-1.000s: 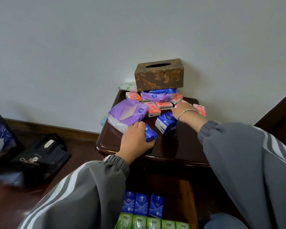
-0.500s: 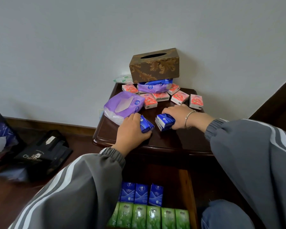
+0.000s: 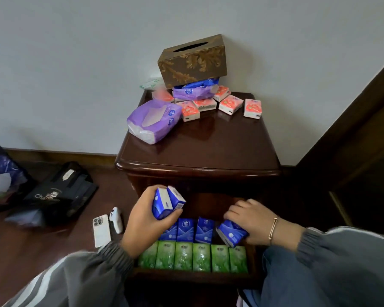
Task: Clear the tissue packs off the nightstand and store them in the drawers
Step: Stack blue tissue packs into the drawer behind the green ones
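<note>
Dark glossy wood nightstand (image 3: 208, 149) against pale wall, front half bare. At back: purple tissue bag (image 3: 153, 120), red packs (image 3: 230, 104), brown tissue box (image 3: 192, 59). Left hand (image 3: 146, 220) grasps blue packs (image 3: 167, 201); right hand (image 3: 251, 220) grasps blue pack (image 3: 232, 233) over open drawer (image 3: 193, 274). Phone (image 3: 101, 230) on wood floor.

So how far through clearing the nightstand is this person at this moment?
Partway. Done: the open drawer holds a front row of green packs and blue packs behind. In hand: the left hand grips two blue packs above it; the right hand lowers another in. Left on the nightstand: the red packs, two purple soft packs and the tissue box.
</note>
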`<state>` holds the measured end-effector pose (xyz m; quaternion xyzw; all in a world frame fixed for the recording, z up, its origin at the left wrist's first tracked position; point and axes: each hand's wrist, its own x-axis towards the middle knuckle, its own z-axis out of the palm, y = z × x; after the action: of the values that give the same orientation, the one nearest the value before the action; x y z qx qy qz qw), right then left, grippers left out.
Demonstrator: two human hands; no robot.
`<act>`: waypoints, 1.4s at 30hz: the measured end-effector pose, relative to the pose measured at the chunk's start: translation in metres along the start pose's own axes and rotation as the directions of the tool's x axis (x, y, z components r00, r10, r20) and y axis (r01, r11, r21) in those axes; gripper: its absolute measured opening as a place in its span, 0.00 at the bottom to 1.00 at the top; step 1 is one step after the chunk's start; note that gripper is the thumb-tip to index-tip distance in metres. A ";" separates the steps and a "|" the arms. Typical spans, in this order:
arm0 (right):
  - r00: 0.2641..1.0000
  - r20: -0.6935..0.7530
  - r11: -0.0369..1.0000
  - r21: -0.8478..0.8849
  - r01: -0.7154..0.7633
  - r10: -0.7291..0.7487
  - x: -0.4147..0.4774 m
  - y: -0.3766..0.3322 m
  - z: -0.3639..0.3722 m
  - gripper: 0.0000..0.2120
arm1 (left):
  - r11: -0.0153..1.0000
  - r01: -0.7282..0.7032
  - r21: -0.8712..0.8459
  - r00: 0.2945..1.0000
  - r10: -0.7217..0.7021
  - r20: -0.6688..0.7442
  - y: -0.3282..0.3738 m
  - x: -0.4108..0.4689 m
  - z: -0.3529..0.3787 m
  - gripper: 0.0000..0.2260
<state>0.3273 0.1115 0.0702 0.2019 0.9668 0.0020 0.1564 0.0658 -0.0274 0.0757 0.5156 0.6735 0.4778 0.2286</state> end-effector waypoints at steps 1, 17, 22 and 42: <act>0.998 0.068 0.998 -0.055 0.004 -0.001 0.006 -0.003 0.015 0.26 | 0.999 0.044 -0.006 0.999 -0.044 0.020 -0.008 -0.010 0.006 0.20; 0.968 0.252 1.000 -0.019 -0.013 0.017 0.078 0.012 0.108 0.31 | 0.933 0.360 -0.012 0.933 -0.360 0.005 -0.083 -0.028 0.033 0.16; 0.833 0.398 0.685 0.481 -0.547 0.385 0.079 0.022 0.096 0.36 | 0.925 0.379 -0.028 0.925 -0.379 -0.009 -0.087 -0.022 0.035 0.16; 0.836 0.438 0.453 0.704 -0.547 0.329 0.116 -0.013 0.079 0.20 | 0.904 0.426 -0.033 0.905 -0.425 0.025 -0.085 -0.023 0.034 0.16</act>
<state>0.2452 0.1404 -0.0406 0.4927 0.7456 -0.4209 0.1556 0.0608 -0.0353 -0.0178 0.3560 0.7586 0.4245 0.3430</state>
